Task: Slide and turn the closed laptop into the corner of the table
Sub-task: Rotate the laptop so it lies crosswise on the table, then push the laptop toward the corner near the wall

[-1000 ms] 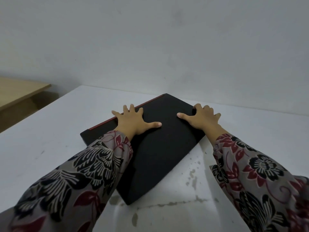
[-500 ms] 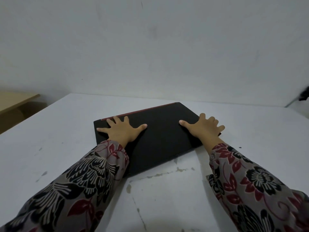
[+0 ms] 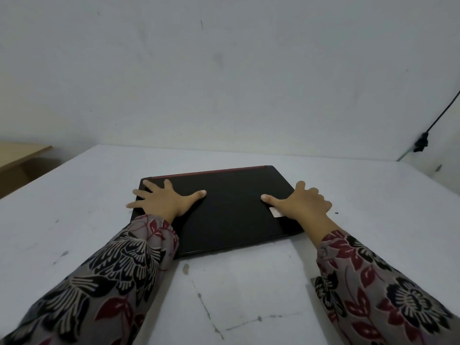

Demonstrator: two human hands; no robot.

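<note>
The closed black laptop (image 3: 229,215) with a red strip along its far edge lies on the white table (image 3: 74,195), almost square to the back wall. My left hand (image 3: 164,200) presses flat on the lid's left part, fingers spread and reaching past the left edge. On the right part of the lid rests my right hand (image 3: 303,202), its thumb pointing inward and its fingers bent over the right edge. A small white sticker (image 3: 275,211) shows beside the right thumb.
The table's back edge meets a plain wall. A wooden desk (image 3: 20,153) stands lower at the far left. At the far right a black cable with a clip (image 3: 422,144) hangs near the table's right edge. The tabletop has scuffs and chipped paint.
The laptop has turned clockwise under both hands, from a diagonal lie to nearly parallel with the wall, and has slid toward the right. Both hands stayed flat on the lid.
</note>
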